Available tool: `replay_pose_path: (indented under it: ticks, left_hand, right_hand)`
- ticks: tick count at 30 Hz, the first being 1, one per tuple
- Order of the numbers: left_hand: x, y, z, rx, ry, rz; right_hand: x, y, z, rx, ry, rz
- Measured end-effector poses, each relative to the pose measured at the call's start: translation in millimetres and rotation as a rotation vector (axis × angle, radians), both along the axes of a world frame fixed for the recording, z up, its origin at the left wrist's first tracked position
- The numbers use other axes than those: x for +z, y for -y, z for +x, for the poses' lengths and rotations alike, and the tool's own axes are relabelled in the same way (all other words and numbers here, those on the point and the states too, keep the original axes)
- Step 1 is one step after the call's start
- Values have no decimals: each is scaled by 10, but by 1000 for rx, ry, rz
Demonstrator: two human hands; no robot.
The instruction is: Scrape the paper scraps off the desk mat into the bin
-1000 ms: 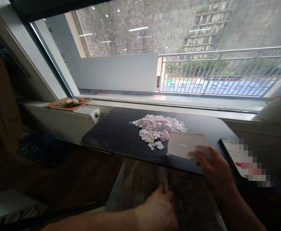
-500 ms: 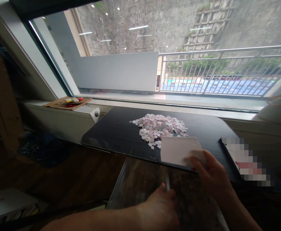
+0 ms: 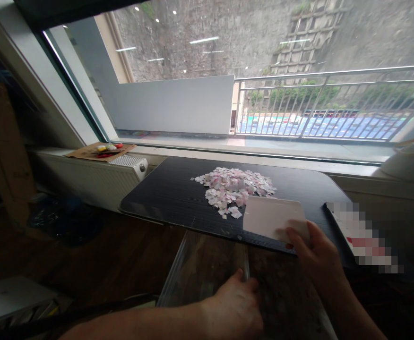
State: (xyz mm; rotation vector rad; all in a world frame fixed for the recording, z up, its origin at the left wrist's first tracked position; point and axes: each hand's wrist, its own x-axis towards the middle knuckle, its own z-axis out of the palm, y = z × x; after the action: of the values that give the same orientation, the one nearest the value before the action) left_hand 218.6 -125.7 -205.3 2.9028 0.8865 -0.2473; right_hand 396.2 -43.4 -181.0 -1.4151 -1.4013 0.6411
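Note:
My right hand (image 3: 318, 255) pinches the right end of a flat, pale rectangular card (image 3: 272, 215), its thumb on top. The card lies at a slant over the front part of a dark table (image 3: 168, 198). Just beyond its left edge is a heap of small white and pinkish paper scraps (image 3: 231, 184); one loose scrap lies near the table's front edge. Lower down, my left hand (image 3: 233, 302) is closed around the rim of a clear plastic box (image 3: 182, 269). The box is below the table's front edge, and my forearm hides part of it.
A blurred-out flat item (image 3: 366, 236) rests at the table's right end. Left of the table is a white radiator (image 3: 93, 172) with brown cardboard (image 3: 82, 151) and small colourful items on it. The window (image 3: 207, 108) stands behind; large clear bottles (image 3: 65, 217) are on the floor.
My right hand has moved the card slightly right, away from the heap, uncovering a few scraps and a loose one near the edge. My left hand stays on the box.

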Motion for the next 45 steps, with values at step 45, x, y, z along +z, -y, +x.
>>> replay_pose_path:
  ticks: [45]
  left_hand:
    - [49, 1, -219, 16, 16, 24]
  right_hand:
    - [25, -170, -17, -48, 297, 126]
